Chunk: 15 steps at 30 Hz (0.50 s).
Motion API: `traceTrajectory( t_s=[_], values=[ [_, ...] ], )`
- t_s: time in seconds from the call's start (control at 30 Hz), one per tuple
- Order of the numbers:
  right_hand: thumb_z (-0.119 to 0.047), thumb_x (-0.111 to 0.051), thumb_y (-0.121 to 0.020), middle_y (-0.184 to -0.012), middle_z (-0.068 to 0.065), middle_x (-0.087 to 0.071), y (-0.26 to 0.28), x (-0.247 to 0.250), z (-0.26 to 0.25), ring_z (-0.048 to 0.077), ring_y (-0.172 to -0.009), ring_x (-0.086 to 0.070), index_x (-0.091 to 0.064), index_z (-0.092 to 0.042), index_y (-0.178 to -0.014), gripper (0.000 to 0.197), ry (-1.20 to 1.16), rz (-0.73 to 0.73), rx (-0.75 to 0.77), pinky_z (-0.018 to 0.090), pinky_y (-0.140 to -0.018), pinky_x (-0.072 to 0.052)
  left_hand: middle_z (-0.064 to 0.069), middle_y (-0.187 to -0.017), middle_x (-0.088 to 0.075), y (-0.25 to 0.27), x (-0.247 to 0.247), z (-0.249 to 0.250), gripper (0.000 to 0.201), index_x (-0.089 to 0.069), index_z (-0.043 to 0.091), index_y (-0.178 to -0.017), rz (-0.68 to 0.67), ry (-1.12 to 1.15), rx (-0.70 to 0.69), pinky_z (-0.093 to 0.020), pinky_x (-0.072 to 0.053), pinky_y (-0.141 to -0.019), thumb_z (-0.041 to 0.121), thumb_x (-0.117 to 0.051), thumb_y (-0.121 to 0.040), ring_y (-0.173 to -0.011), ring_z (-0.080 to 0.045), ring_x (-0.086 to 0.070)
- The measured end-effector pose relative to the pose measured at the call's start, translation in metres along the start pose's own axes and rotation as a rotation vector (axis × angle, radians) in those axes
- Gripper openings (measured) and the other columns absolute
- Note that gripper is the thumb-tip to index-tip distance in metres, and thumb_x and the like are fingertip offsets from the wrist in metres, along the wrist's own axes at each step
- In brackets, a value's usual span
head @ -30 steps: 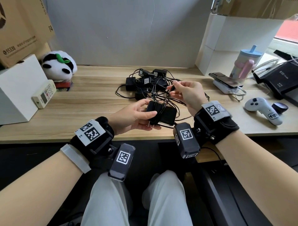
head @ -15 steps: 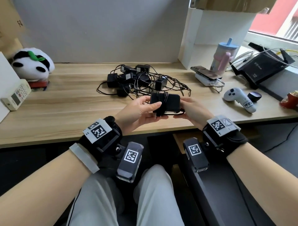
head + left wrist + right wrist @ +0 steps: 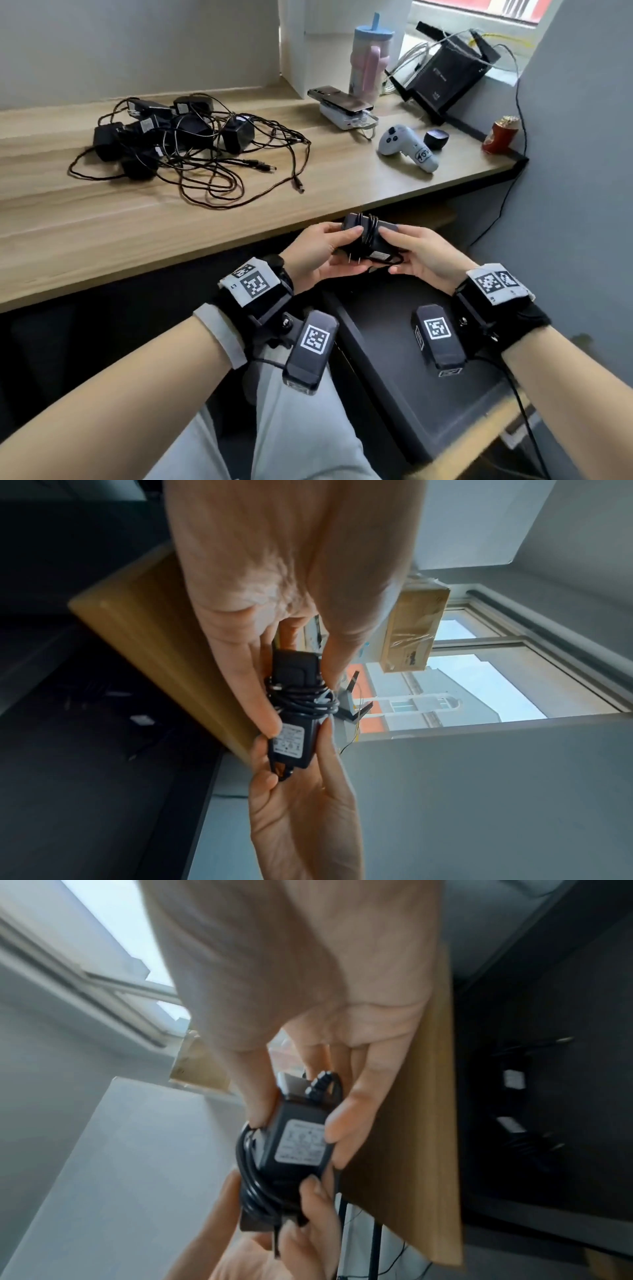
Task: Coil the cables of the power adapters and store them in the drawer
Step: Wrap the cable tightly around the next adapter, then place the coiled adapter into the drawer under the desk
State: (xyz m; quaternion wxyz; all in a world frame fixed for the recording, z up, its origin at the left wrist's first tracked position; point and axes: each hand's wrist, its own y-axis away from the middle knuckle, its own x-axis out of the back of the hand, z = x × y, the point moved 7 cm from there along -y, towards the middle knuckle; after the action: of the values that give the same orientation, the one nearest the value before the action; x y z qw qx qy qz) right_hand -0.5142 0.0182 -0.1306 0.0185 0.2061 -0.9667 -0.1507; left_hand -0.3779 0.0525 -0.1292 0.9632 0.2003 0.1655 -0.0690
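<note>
- The power adapter (image 3: 371, 236) has a matt black plastic shell with a pale printed paper-like label (image 3: 301, 1144); two thin bright metal prongs (image 3: 353, 259) stick out.
- Its wound cable (image 3: 304, 700) looks like smooth black rubbery plastic with a slight sheen.
- The desk (image 3: 171, 219) shows light wood-grain laminate, smooth and low-gloss.
- The controller (image 3: 407, 147) is glossy white plastic.
- The cup (image 3: 368, 58) is smooth pastel plastic.
- The wrist straps (image 3: 520, 308) look like black cloth.
</note>
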Motion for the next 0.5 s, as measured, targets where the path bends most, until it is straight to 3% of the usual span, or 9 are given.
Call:
traceTrajectory(
  t_s=[0.07, 0.23, 0.3, 0.37, 0.5],
  values=[
    [-0.028, -0.054, -0.091, -0.088, 0.009, -0.067, 0.006, 0.02, 0.022, 0.017, -0.07, -0.067, -0.06, -0.009, -0.118, 0.033, -0.013, 0.023, -0.078, 0.015, -0.05, -0.048, -0.018, -0.101, -0.066, -0.008, -0.013, -0.019, 0.013, -0.059, 0.008, -0.101, -0.031, -0.061, 0.067, -0.033, -0.059, -0.073, 0.019, -0.055, -0.095, -0.08, -0.03, -0.068],
    [-0.029, -0.051, -0.095, -0.088, 0.005, -0.067, 0.012, 0.062, 0.092, 0.013, -0.069, -0.069, -0.062, -0.019, -0.112, 0.023, -0.009, 0.109, -0.34, 0.012, -0.048, -0.045, -0.018, -0.103, -0.064, -0.031, -0.011, -0.078, 0.027, -0.056, 0.009, -0.109, 0.004, -0.195, 0.308, -0.035, -0.054, -0.079, 0.032, -0.045, -0.099, -0.087, -0.031, -0.065],
    [-0.03, -0.052, -0.094, -0.096, 0.006, -0.065, 0.01, 0.075, 0.119, 0.016, -0.073, -0.067, -0.06, -0.018, -0.116, 0.026, -0.052, 0.177, -0.426, 0.012, -0.048, -0.046, -0.014, -0.102, -0.064, -0.037, 0.0, -0.099, 0.024, -0.055, 0.009, -0.108, 0.053, -0.234, 0.394, -0.032, -0.052, -0.076, 0.029, -0.042, -0.101, -0.084, -0.027, -0.065],
    [-0.028, -0.052, -0.095, -0.095, 0.007, -0.062, 0.004, 0.088, 0.142, 0.018, -0.072, -0.063, -0.058, -0.015, -0.114, 0.024, -0.128, 0.284, -0.467, 0.012, -0.044, -0.045, -0.008, -0.091, -0.064, -0.045, 0.012, -0.118, 0.019, -0.056, 0.012, -0.096, 0.109, -0.271, 0.474, -0.028, -0.052, -0.07, 0.025, -0.043, -0.1, -0.076, -0.022, -0.064],
    [-0.027, -0.053, -0.094, -0.08, 0.006, -0.06, -0.018, 0.116, 0.174, 0.015, -0.052, -0.063, -0.054, -0.012, -0.087, 0.016, -0.218, 0.529, -0.501, 0.013, -0.038, -0.042, -0.004, -0.073, -0.051, -0.065, 0.032, -0.139, 0.018, -0.049, 0.009, -0.083, 0.312, -0.325, 0.515, -0.024, -0.045, -0.056, 0.022, -0.051, -0.096, -0.06, -0.015, -0.056]
  ],
)
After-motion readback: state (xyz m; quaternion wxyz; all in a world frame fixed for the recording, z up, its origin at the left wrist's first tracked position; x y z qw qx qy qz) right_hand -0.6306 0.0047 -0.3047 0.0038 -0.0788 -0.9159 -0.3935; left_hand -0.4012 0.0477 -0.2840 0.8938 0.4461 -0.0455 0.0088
